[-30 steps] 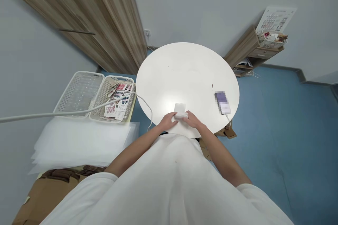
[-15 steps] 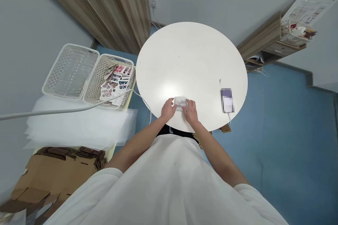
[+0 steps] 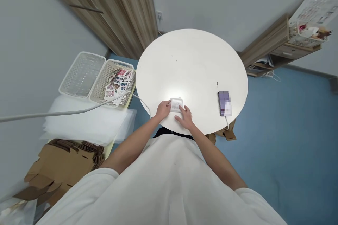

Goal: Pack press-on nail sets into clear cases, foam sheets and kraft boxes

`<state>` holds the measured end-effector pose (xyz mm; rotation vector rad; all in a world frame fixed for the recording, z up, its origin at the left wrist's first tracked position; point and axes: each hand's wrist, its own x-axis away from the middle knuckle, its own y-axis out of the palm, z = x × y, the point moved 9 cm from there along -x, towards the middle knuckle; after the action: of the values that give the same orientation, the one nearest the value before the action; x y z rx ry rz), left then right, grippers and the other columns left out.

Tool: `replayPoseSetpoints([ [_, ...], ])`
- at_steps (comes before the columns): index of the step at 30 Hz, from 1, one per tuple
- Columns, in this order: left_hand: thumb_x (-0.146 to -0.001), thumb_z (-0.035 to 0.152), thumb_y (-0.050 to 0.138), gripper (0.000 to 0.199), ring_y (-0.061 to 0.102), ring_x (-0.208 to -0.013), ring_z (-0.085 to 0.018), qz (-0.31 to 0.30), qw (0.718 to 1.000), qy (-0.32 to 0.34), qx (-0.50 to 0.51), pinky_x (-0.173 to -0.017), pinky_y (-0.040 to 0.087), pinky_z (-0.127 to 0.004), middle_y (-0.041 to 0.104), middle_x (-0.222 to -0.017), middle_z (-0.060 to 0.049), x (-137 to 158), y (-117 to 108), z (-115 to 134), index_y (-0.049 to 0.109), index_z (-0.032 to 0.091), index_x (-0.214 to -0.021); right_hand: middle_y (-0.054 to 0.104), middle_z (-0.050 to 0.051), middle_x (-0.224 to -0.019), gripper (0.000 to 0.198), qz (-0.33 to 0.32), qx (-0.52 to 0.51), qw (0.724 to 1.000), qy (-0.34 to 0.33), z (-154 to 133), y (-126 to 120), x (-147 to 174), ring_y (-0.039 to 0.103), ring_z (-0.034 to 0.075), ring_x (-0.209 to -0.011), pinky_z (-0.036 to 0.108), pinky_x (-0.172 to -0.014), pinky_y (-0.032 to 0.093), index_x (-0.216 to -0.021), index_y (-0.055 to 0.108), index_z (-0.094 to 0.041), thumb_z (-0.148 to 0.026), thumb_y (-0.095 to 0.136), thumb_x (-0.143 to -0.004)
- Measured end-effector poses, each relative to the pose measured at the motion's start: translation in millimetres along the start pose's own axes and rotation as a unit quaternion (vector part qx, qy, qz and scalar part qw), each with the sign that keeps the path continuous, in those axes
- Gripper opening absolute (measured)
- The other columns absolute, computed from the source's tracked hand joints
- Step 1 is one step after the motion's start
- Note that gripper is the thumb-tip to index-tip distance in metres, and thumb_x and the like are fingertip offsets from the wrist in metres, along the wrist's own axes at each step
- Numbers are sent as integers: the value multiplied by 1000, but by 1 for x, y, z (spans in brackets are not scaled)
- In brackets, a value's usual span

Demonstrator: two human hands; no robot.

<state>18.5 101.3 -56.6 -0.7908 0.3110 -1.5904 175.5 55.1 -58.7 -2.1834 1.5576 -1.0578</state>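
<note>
A small, flat, clear plastic box (image 3: 176,105) with something pale inside lies near the front edge of the round white table (image 3: 195,59). My left hand (image 3: 163,109) grips its left side between thumb and fingers. On the other side, my right hand (image 3: 185,117) has its fingers apart, with one fingertip at the box's right edge and the thumb stretched away below it. What exactly the box contains is too small to make out.
At the left are a basket of clear plastic cases (image 3: 83,74), a basket of printed cards (image 3: 99,81), translucent sheets (image 3: 84,119) and flattened cardboard boxes (image 3: 60,168). A white cable (image 3: 66,112) crosses there. A phone (image 3: 224,103) lies at the table's right.
My right hand has loosened from the box, its thumb now spread away. My left hand stays on the left side. The whole view has shifted slightly.
</note>
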Motion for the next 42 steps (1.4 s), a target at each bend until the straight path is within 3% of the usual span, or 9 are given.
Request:
replayPoseSetpoints([
  [3,-82,29,49,45,56,-94,-19,24,998,-46,33,-89,42,-35,52,-118,-13,11,-4,-5,47,16,-124,19,8,-144,78,17,-78,997,-20,-1,-10,4,24,31,-131,54,-102,25,-139,20,-33,-54,55,-73],
  [5,-82,33,50,52,54,-100,-21,25,993,-94,66,-90,41,-36,48,-123,-15,23,0,-11,40,16,-130,24,9,-142,76,52,-138,989,-33,2,-18,9,31,27,-128,49,-102,29,-140,20,-31,-50,54,-74],
  [10,-83,39,49,58,51,-109,-23,33,974,-163,157,-91,40,-36,43,-130,-17,49,11,-17,33,18,-134,39,9,-133,59,83,-244,966,10,16,-21,16,46,23,-113,41,-92,42,-129,38,-27,-43,55,-75],
  [14,-84,37,46,52,52,-109,-21,39,969,-145,194,-90,42,-34,42,-131,-15,50,14,-14,37,20,-132,42,8,-131,46,81,-278,957,20,12,-20,14,48,23,-112,39,-87,45,-117,49,-27,-42,56,-74],
  [23,-82,26,48,40,50,-109,-20,4,989,-54,139,-94,41,-37,51,-120,-11,32,11,-4,51,18,-121,49,9,-126,48,85,-277,955,59,-7,-5,-1,50,21,-110,37,-92,45,-118,52,-21,-39,54,-75],
  [28,-82,27,46,46,45,-118,-22,5,986,-51,157,-93,43,-36,46,-129,-12,12,-18,-21,43,18,-127,46,8,-132,53,78,-267,958,70,-37,16,-24,48,20,-115,37,-99,41,-125,47,-22,-38,54,-75],
  [36,-78,23,50,54,35,-128,-24,30,989,-50,132,-103,35,-40,38,-139,-9,-30,-90,-63,40,19,-130,36,6,-141,64,34,-265,963,42,-101,67,-87,40,20,-125,39,-102,37,-136,33,-24,-39,54,-77],
  [42,-77,20,50,57,32,-130,-23,47,990,-46,124,-105,33,-38,38,-140,-8,-60,-126,-82,38,18,-132,34,5,-142,68,26,-257,966,28,-136,86,-122,39,22,-126,40,-103,36,-138,29,-24,-40,54,-77],
])
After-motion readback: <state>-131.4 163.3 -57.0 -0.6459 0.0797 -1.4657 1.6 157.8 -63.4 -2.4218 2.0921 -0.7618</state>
